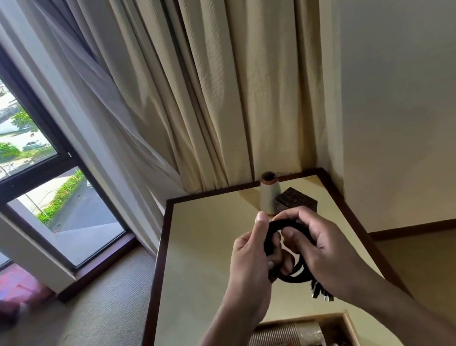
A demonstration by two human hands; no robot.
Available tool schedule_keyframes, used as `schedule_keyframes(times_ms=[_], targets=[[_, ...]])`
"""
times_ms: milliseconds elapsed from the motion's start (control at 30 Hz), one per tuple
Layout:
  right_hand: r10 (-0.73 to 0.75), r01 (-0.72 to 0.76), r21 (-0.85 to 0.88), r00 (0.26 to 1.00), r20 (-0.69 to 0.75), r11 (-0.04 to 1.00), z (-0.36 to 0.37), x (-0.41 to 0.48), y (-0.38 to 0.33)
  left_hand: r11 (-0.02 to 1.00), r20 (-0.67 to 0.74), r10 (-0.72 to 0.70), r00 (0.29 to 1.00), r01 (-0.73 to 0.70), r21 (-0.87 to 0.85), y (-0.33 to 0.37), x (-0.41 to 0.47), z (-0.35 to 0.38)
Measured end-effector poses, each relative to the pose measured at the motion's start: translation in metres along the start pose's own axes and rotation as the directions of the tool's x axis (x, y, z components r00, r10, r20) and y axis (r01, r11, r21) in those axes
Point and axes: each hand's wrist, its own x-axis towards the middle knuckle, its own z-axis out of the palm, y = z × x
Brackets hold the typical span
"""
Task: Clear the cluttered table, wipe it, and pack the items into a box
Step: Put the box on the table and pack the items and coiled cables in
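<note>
Both left grip (251, 263) and right grip (325, 247) were closed round the coiled black cable (270, 235). The box (352, 333) was seen just beneath them.

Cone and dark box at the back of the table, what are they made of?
The cone looks like pale, matte thread or card around a brown cardboard tube, whose rim shows on top. The dark box seems carved wood: dull brown with a patterned surface, though too small to be sure.

1 cable (270, 238); 1 cone (269, 196); 1 carved box (295, 199); 1 packing box (352, 333).
</note>
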Motion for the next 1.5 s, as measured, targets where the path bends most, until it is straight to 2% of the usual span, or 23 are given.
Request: schedule_keyframes(times_ms=[67, 167, 300, 367, 467, 533, 600, 667, 767, 867, 933, 967, 1033, 1100, 1133, 1167, 1367, 1500], targets=[[-0.055, 0.056, -0.133, 0.998, 0.011, 0.99, -0.002, 0.001, 0.002, 0.999, 0.064, -0.036, 0.997, 0.038, -0.031, 0.003, -0.002, -0.002], [-0.092, 0.094, -0.2, 0.996, 0.016, 0.975, -0.011, 0.006, 0.003, 0.961, 0.229, -0.122, 0.966, 0.173, -0.215, 0.007, -0.004, -0.008], [-0.134, 0.165, -0.318, 0.984, 0.116, 0.934, -0.022, 0.01, -0.001, 0.931, 0.392, -0.115, 0.912, 0.238, -0.279, 0.009, -0.001, -0.021], [-0.202, 0.259, -0.456, 0.964, 0.17, 0.852, -0.028, 0.015, -0.003, 0.935, 0.376, -0.107, 0.921, 0.222, -0.277, 0.01, 0.0, -0.021], [-0.263, 0.374, -0.58, 0.927, 0.269, 0.724, -0.031, 0.022, -0.007, 0.963, 0.185, -0.105, 0.977, 0.147, -0.228, 0.006, -0.002, -0.006], [-0.264, 0.382, -0.562, 0.922, 0.282, 0.734, -0.031, 0.025, -0.009, 0.981, 0.095, -0.033, 0.995, 0.05, -0.186, 0.001, -0.002, 0.002], [-0.224, 0.336, -0.486, 0.935, 0.273, 0.807, -0.034, 0.029, -0.009, 0.99, 0.08, 0.021, 0.997, -0.01, -0.14, -0.001, -0.001, 0.003], [-0.156, 0.275, -0.426, 0.943, 0.293, 0.862, -0.041, 0.032, -0.009, 0.993, 0.088, 0.022, 0.996, -0.011, -0.115, -0.001, -0.001, -0.001], [0.052, 0.081, -0.362, 0.937, 0.345, 0.929, -0.054, 0.035, -0.008, 0.992, 0.07, -0.021, 0.997, 0.029, -0.122, 0.0, 0.001, -0.008], [0.25, -0.095, -0.371, 0.882, 0.399, 0.924, -0.064, 0.034, -0.011, 0.982, 0.045, -0.067, 0.997, 0.074, -0.173, -0.001, 0.004, -0.011], [0.354, -0.24, -0.298, 0.832, 0.427, 0.924, -0.072, 0.033, -0.016, 0.98, 0.036, -0.092, 0.995, 0.097, -0.173, 0.0, 0.006, -0.01], [0.383, -0.318, -0.218, 0.82, 0.425, 0.923, -0.075, 0.033, -0.019, 0.983, 0.029, -0.097, 0.995, 0.1, -0.154, 0.0, 0.006, -0.01], [0.403, -0.48, 0.091, 0.812, 0.422, 0.872, -0.076, 0.034, -0.021, 0.99, 0.022, -0.096, 0.995, 0.098, -0.098, 0.0, 0.007, -0.01], [0.413, -0.583, 0.386, 0.797, 0.44, 0.715, -0.069, 0.034, -0.023, 0.992, 0.009, -0.102, 0.995, 0.102, -0.069, 0.0, 0.01, -0.01], [0.423, -0.604, 0.451, 0.791, 0.443, 0.657, -0.066, 0.032, -0.022, 0.991, -0.001, -0.113, 0.994, 0.113, -0.066, 0.0, 0.011, -0.01], [0.427, -0.607, 0.462, 0.79, 0.44, 0.647, -0.063, 0.031, -0.021, 0.99, -0.007, -0.124, 0.992, 0.123, -0.067, -0.001, 0.012, -0.01], [0.373, -0.461, 0.207, 0.857, 0.355, 0.863, -0.062, 0.028, -0.025, 0.992, -0.041, -0.114, 0.993, 0.112, -0.061, -0.003, 0.015, -0.008], [0.373, -0.438, 0.071, 0.83, 0.414, 0.896, -0.063, 0.028, -0.04, 0.994, -0.061, -0.108, 0.992, 0.107, -0.021, 0.0, 0.017, -0.003]])
